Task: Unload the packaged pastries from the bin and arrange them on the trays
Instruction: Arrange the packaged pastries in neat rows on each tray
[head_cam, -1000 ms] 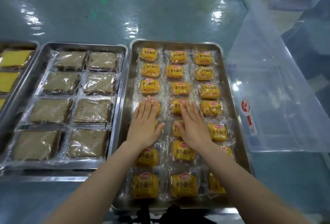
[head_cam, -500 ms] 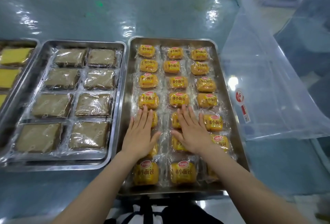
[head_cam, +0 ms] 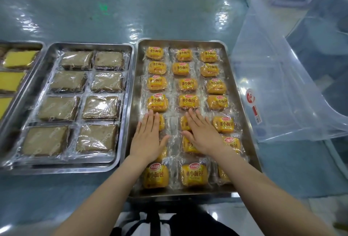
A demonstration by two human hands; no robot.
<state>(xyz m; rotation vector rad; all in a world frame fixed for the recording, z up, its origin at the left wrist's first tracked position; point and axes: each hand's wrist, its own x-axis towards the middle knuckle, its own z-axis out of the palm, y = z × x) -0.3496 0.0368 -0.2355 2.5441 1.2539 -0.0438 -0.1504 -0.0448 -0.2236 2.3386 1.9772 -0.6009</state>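
Now flat hands [head_cam: 148, 138] (both) on pastries [head_cam: 191, 84]

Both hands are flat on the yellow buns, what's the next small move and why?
Probably lift both hands clear. The left hand and right hand lie flat on yellow buns already in rows filling the tray, and the clear bin looks empty.

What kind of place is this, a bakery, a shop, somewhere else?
Probably a food-handling or packing work area rather than a home kitchen, though I can't be sure. The signs: metal trays filled with neat rows of wrapped small breads, another tray of wrapped brown cakes, and a big clear plastic bin on a plastic-covered table.
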